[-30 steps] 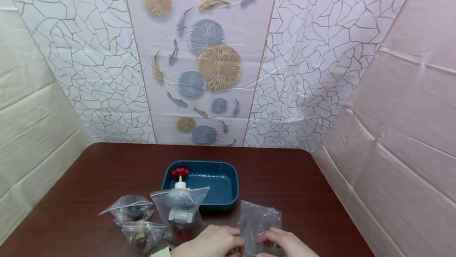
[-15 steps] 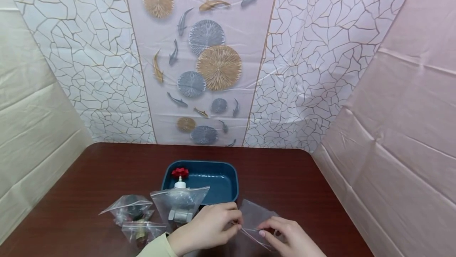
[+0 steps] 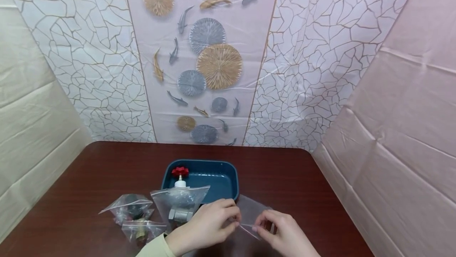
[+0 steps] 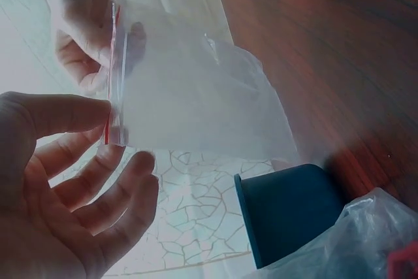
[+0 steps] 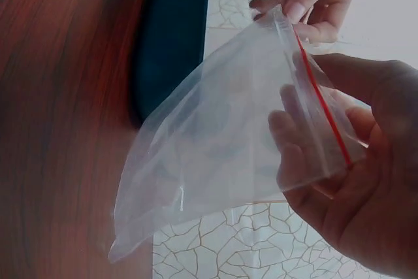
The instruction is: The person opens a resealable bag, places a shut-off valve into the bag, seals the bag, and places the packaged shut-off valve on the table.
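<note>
A clear zip bag (image 3: 251, 208) with a red line along its zip edge hangs between my two hands, and I see nothing inside it. In the head view my left hand (image 3: 213, 223) pinches one end of the zip edge. The left wrist view shows that hand's thumb and index finger on the corner, the other fingers loosely bent. My right hand (image 3: 283, 231) holds the other end of the edge. In the right wrist view its fingers (image 5: 290, 161) show through the film of the bag (image 5: 209, 122), with the thumb at the zip edge.
Behind my hands stands a dark blue tray (image 3: 235, 174). Left of it, a bagged metal valve with a red handwheel (image 3: 180, 172) leans up. Further left lie a bag with a dark round piece (image 3: 133, 205) and a bag with a brass-coloured fitting (image 3: 141, 231).
The zip bag has been raised off the table and its zip edge tilted, with both hands now gripping that edge. My left hand has moved up; the other bags and the tray stay put.
</note>
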Action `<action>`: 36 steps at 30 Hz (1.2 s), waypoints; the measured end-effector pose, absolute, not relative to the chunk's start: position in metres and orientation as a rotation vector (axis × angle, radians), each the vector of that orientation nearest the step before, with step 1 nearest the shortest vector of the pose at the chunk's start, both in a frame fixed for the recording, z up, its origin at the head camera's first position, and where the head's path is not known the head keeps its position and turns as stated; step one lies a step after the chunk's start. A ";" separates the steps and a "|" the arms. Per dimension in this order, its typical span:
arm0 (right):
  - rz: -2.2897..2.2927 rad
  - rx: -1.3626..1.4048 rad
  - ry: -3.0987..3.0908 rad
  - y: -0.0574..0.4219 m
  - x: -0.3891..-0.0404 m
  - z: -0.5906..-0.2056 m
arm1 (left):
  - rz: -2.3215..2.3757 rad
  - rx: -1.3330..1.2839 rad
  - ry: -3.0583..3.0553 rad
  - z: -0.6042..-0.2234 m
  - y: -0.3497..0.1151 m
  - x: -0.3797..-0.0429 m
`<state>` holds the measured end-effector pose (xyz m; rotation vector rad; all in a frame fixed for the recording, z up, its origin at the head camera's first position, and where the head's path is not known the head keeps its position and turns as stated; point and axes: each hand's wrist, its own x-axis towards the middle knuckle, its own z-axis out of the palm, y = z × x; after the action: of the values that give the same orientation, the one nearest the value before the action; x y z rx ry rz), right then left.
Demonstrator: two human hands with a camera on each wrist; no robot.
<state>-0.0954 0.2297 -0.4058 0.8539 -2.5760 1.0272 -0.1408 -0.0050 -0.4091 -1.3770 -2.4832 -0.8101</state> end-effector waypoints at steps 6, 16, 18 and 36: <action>1.014 0.701 -2.570 0.226 -0.096 -0.402 | -0.754 -1.429 -2.291 -0.404 -0.006 -0.139; 1.077 0.565 -2.624 0.224 -0.093 -0.397 | -0.637 -1.514 -2.227 -0.407 0.000 -0.141; 1.076 0.576 -2.602 0.223 -0.093 -0.397 | -0.610 -1.514 -2.208 -0.410 0.000 -0.140; 1.000 0.251 -2.397 0.227 -0.102 -0.387 | -0.536 -1.564 -2.078 -0.406 -0.016 -0.136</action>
<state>-0.1015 0.2265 -0.3871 0.2511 -2.3973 1.0001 -0.1355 -0.0161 -0.4062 -1.5642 -2.0777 -0.5364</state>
